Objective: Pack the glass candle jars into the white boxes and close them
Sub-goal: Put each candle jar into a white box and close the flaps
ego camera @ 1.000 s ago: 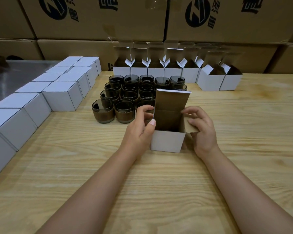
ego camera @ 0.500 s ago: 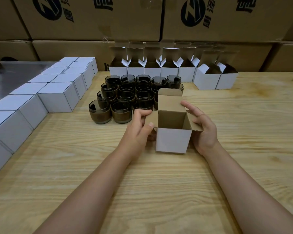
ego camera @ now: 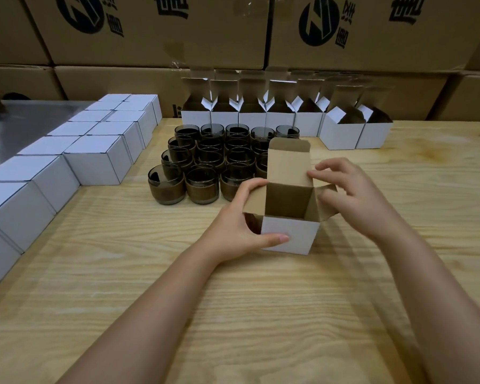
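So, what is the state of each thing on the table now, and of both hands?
front box: open, lid flap upright, no jar visible inside.
left hand: grips the front box's left side.
right hand: fingers curled at its right flap.
back row boxes: open, flaps up.
closed boxes: shut, lined at left.
candle jars: upright, unpacked, clustered.

Pale wooden table [ego camera: 261,314] before stacked brown printed cartons [ego camera: 155,31]

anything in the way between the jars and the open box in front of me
Only the lid flap of the open box: it stands upright on the far side, between the jars and the opening. The inside looks empty. A jar would likely go over it.
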Demonstrator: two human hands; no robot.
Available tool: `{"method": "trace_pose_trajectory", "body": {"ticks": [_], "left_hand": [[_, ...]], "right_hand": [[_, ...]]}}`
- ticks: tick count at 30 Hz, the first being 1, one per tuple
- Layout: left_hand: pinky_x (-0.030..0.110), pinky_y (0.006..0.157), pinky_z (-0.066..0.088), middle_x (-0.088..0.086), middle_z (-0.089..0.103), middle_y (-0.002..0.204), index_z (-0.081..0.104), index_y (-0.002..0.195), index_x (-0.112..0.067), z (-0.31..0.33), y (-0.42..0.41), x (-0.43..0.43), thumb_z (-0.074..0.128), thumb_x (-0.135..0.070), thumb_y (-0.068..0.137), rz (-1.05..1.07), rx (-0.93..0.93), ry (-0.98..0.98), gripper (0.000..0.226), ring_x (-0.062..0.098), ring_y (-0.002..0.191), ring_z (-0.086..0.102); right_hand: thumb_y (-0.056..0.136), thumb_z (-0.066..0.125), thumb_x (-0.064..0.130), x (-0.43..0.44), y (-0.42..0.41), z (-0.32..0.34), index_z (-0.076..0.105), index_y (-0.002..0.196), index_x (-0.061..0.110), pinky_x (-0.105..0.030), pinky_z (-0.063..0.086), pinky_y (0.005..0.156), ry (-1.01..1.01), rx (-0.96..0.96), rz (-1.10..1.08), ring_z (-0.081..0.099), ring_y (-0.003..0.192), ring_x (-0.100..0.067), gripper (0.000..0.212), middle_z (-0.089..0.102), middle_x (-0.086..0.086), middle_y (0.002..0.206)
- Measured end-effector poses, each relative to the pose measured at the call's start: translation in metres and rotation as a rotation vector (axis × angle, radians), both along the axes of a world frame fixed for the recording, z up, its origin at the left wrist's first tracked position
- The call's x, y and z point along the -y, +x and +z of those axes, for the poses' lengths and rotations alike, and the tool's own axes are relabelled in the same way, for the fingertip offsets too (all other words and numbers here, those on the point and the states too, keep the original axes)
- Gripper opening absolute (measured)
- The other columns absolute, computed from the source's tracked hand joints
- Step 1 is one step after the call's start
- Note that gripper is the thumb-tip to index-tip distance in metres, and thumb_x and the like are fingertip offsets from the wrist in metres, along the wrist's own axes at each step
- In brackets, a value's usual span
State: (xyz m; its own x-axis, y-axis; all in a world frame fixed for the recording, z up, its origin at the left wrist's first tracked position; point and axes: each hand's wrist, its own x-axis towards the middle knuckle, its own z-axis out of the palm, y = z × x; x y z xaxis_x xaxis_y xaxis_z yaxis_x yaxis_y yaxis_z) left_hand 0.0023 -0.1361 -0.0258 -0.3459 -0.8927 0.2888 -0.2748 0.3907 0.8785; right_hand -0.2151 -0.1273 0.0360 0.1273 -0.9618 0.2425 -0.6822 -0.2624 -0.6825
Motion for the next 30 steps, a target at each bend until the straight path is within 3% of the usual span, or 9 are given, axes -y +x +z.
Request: {"method": "trace_pose_trajectory", "body": {"ticks": [3,7,11,13,16,18,23,27,30], "left_hand": [[0.04,0.089,0.056,-0.032,0.058,0.112,0.037,0.129,-0.05,0.0,0.001,0.001,0.089,-0.046,0.056,-0.006,0.001,-0.002,0.09,0.003,0.101,0.065],[0.045,0.079,0.059,-0.013,0.067,0.106,0.037,0.128,-0.051,-0.003,0.0,0.003,0.09,-0.042,0.055,-0.014,-0.023,0.033,0.09,0.016,0.085,0.072],[0.017,0.084,0.051,-0.035,0.055,0.115,0.033,0.121,-0.062,-0.003,0.0,0.004,0.087,-0.05,0.053,0.028,0.014,-0.015,0.088,-0.004,0.103,0.062],[0.02,0.088,0.05,-0.033,0.055,0.117,0.033,0.12,-0.064,-0.005,0.0,0.005,0.087,-0.052,0.052,0.041,0.013,0.001,0.088,-0.006,0.108,0.058],[0.012,0.086,0.048,-0.034,0.055,0.117,0.034,0.12,-0.064,-0.007,0.0,0.007,0.088,-0.052,0.053,0.044,0.01,-0.01,0.087,-0.008,0.11,0.056],[0.006,0.082,0.045,-0.036,0.053,0.116,0.033,0.119,-0.066,-0.006,0.0,0.007,0.088,-0.052,0.053,0.042,0.005,-0.023,0.087,-0.01,0.109,0.055],[0.009,0.08,0.048,-0.034,0.056,0.113,0.032,0.116,-0.068,-0.007,0.0,0.008,0.088,-0.051,0.051,0.038,0.009,-0.006,0.087,-0.008,0.104,0.059],[0.026,0.094,0.049,-0.029,0.056,0.118,0.031,0.117,-0.068,-0.006,0.0,0.008,0.087,-0.053,0.05,0.046,0.018,-0.01,0.088,-0.005,0.112,0.056],[0.037,0.096,0.051,-0.022,0.056,0.122,0.033,0.118,-0.066,-0.005,-0.001,0.007,0.088,-0.049,0.051,0.034,0.002,-0.007,0.088,0.002,0.112,0.059]], "right_hand": [[0.088,0.052,0.026,-0.003,0.013,0.034,0.066,0.116,0.017,-0.028,0.034,0.086,-0.131,-0.35,-0.152,0.045,0.117,-0.017,0.033,0.053,0.003,0.117],[0.089,0.051,0.017,0.001,0.067,0.07,0.069,0.103,0.019,-0.025,0.041,0.07,-0.353,-0.281,-0.104,0.056,0.087,-0.014,0.023,0.059,0.006,0.088],[0.09,0.053,0.013,0.035,0.118,0.067,0.063,0.115,0.013,-0.035,0.054,0.08,-0.042,-0.601,0.072,0.06,0.095,-0.022,0.027,0.062,-0.006,0.104],[0.089,0.06,0.02,0.053,0.129,0.058,0.06,0.115,0.011,-0.033,0.052,0.075,0.049,-0.705,0.07,0.059,0.099,-0.024,0.028,0.059,-0.007,0.11],[0.083,0.069,0.036,0.07,0.136,0.053,0.054,0.089,0.011,-0.033,0.044,0.069,0.15,-0.765,0.025,0.055,0.087,-0.023,0.03,0.054,-0.004,0.094],[0.08,0.071,0.044,0.079,0.138,0.051,0.049,0.077,0.012,-0.037,0.048,0.078,0.24,-0.793,0.04,0.056,0.091,-0.026,0.039,0.05,-0.004,0.084],[0.08,0.069,0.051,0.089,0.14,0.04,0.045,0.132,0.016,-0.041,0.044,0.097,0.327,-0.735,0.043,0.05,0.117,-0.029,0.067,0.052,-0.007,0.128],[0.081,0.067,0.05,0.09,0.137,0.035,0.038,0.139,0.02,-0.039,0.046,0.092,0.306,-0.67,0.047,0.049,0.118,-0.027,0.071,0.05,-0.007,0.133],[0.078,0.066,0.047,0.09,0.137,0.034,0.05,0.131,0.023,-0.039,0.048,0.092,0.286,-0.642,0.034,0.052,0.111,-0.026,0.061,0.055,-0.005,0.124]]}}
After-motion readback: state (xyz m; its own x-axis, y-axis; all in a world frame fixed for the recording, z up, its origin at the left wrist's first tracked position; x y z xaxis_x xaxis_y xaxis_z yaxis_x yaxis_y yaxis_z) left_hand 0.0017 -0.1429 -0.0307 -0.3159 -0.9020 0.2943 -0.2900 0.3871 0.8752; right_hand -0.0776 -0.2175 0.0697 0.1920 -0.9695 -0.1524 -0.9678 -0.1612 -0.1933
